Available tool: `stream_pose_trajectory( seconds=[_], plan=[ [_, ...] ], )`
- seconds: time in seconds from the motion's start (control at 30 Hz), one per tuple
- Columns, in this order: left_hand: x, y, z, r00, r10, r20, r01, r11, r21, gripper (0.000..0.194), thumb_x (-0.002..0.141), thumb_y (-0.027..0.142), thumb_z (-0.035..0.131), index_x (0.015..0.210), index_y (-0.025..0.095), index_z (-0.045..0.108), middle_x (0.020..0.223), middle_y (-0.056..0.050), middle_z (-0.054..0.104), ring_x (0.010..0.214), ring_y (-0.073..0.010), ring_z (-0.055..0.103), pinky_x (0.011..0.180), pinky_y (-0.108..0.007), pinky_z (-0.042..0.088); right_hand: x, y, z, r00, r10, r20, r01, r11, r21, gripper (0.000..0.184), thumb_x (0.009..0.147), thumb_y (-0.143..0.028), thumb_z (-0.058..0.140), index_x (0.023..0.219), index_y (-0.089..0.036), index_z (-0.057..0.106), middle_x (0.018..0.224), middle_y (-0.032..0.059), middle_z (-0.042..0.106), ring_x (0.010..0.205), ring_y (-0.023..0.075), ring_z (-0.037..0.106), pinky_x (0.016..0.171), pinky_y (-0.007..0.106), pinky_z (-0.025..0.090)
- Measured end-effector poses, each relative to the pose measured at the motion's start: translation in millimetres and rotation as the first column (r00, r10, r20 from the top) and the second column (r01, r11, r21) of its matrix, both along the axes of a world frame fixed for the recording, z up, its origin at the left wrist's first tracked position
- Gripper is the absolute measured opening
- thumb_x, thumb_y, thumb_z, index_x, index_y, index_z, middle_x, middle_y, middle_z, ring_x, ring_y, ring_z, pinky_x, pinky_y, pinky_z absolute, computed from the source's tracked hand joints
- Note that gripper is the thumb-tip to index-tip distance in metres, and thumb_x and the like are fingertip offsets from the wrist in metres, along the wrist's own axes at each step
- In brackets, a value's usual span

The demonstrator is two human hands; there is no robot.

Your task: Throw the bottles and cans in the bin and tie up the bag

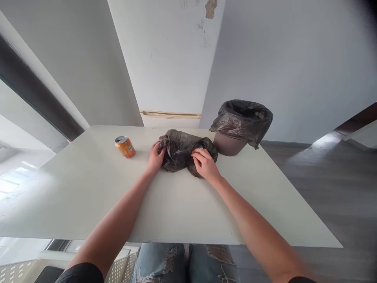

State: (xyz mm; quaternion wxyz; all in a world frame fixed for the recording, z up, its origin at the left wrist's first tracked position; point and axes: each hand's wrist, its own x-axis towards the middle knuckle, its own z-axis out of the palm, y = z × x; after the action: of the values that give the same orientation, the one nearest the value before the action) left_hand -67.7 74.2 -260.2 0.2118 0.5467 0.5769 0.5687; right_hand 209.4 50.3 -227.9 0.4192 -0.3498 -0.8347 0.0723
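Observation:
A filled black trash bag [180, 151] lies on its side on the white table [176, 208], with both my hands on it. My left hand [156, 155] grips the bag's left end, fingers curled into the plastic. At the right part of the bag, my right hand [204, 163] pinches a fold of the plastic between thumb and fingers. What is inside the bag cannot be made out. To the left of my left hand stands an orange soda can [125, 147] with an opened top.
A brown trash bin [228, 144] with a black liner [235, 125] folded over its rim stands at the table's back right. Behind the table is a white fridge [171, 70]. A perforated plastic basket [123, 265] sits below the front edge at left.

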Motion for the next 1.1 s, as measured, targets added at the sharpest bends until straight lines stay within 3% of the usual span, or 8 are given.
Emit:
stream_pose_trajectory(
  seconds=[0.1,0.2,0.3,0.43,0.57,0.77,0.97,1.1],
  plan=[
    [-0.5,2.7,-3.6,1.0,0.011,0.017,-0.011,1.0,-0.004,0.035,0.097,0.036,0.065,0.129,0.026,0.071,0.141,-0.01,0.064,0.138,-0.0304,0.059,0.126,-0.048,0.042,1.7,11.1,-3.7,0.997,-0.073,0.034,0.072,0.997,0.037,0.032,0.103,-0.017,0.046,0.111,-0.022,0.077,0.129,0.0123,0.071,0.121,0.0294,0.062,0.107,0.049,0.057],
    [0.1,3.2,-4.4,1.0,0.005,0.01,-0.005,1.0,0.003,0.033,0.097,0.037,0.065,0.128,0.026,0.072,0.138,-0.01,0.065,0.133,-0.0306,0.062,0.122,-0.049,0.045,8.6,20.7,-7.2,0.988,-0.116,0.098,0.113,0.993,0.039,0.04,0.1,-0.011,0.043,0.126,-0.021,0.072,0.139,0.0118,0.068,0.133,0.0291,0.058,0.115,0.049,0.051],
    [0.8,2.7,-3.8,1.0,0.011,0.01,-0.011,1.0,-0.001,0.033,0.097,0.038,0.065,0.126,0.026,0.073,0.136,-0.011,0.066,0.13,-0.0309,0.063,0.121,-0.048,0.047,13.8,25.6,-11.3,0.968,-0.186,0.167,0.186,0.982,0.014,0.043,0.099,-0.015,0.05,0.139,-0.018,0.064,0.145,0.0149,0.066,0.141,0.0311,0.054,0.12,0.052,0.045],
    [-0.5,4.4,-5.5,1.0,0.02,0.024,-0.02,1.0,-0.024,0.036,0.095,0.033,0.066,0.129,0.026,0.071,0.139,-0.011,0.064,0.13,-0.0306,0.064,0.12,-0.048,0.047,19.2,27.9,-14.6,0.911,-0.338,0.236,0.35,0.937,-0.011,0.048,0.099,-0.026,0.057,0.145,-0.016,0.057,0.152,0.0202,0.059,0.144,0.0362,0.051,0.118,0.06,0.042],
    [-2.5,7.6,-9.6,1.0,0.012,0.017,-0.012,1.0,-0.029,0.039,0.094,0.033,0.066,0.133,0.026,0.07,0.139,-0.01,0.064,0.126,-0.0298,0.066,0.119,-0.049,0.048,26.3,29.4,-14.4,0.855,-0.43,0.288,0.459,0.887,-0.038,0.053,0.096,-0.027,0.06,0.147,-0.015,0.053,0.156,0.0231,0.054,0.146,0.0409,0.045,0.111,0.065,0.045],
    [-1.6,7.5,-9.3,0.999,0.006,0.037,-0.005,1.0,-0.018,0.039,0.093,0.035,0.067,0.131,0.026,0.071,0.136,-0.01,0.065,0.123,-0.0291,0.067,0.119,-0.047,0.049,36.8,29.7,-9.1,0.794,-0.497,0.351,0.554,0.828,-0.08,0.059,0.087,-0.03,0.072,0.143,-0.017,0.056,0.136,0.0222,0.062,0.127,0.0425,0.052,0.094,0.059,0.052],
    [-0.9,4.6,-3.7,0.999,0.005,-0.033,-0.006,1.0,-0.021,0.038,0.096,0.032,0.062,0.133,0.025,0.071,0.135,-0.01,0.066,0.129,-0.0294,0.064,0.12,-0.047,0.048,46.7,25.5,-1.0,0.805,-0.456,0.38,0.544,0.822,-0.168,0.05,0.086,-0.029,0.072,0.133,-0.022,0.057,0.123,0.0156,0.072,0.124,0.0398,0.053,0.097,0.057,0.044],
    [0.2,3.0,-1.8,0.999,0.018,-0.042,-0.019,0.999,-0.027,0.037,0.096,0.029,0.061,0.132,0.024,0.071,0.135,-0.011,0.066,0.131,-0.0293,0.063,0.121,-0.046,0.048,51.5,18.7,8.2,0.852,-0.445,0.275,0.504,0.839,-0.203,0.049,0.085,-0.036,0.075,0.128,-0.025,0.056,0.116,0.012,0.074,0.118,0.0368,0.058,0.099,0.053,0.041]
  ],
)
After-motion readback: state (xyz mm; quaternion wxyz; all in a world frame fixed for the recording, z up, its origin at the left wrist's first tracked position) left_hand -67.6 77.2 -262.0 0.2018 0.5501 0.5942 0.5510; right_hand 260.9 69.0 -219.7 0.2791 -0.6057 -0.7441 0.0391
